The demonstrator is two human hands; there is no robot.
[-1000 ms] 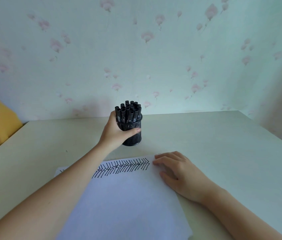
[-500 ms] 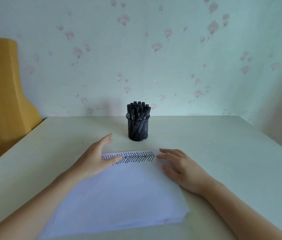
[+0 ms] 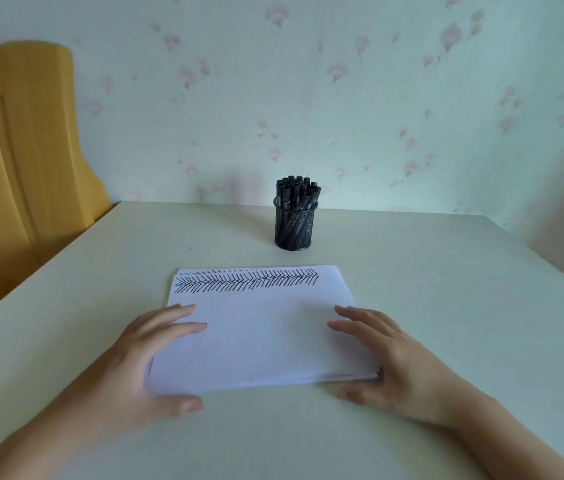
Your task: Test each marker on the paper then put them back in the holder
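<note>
Left hand [image 3: 142, 362]: fingers straight and spread, lying on the left edge of the paper, thumb on the table at the near edge; holds nothing.
Right hand [image 3: 391, 362]: fingers straight and spread, resting on the paper's right edge, thumb by the near right corner; holds nothing.
Paper [image 3: 260, 337]: white stack lying flat between both hands, a band of black strokes along its far edge.
Holder [image 3: 294, 226]: black mesh cup standing upright beyond the paper, apart from it.
Markers [image 3: 297, 192]: black, all standing capped in the holder.
Table [image 3: 447, 271]: pale, against flowered wallpaper.
</note>
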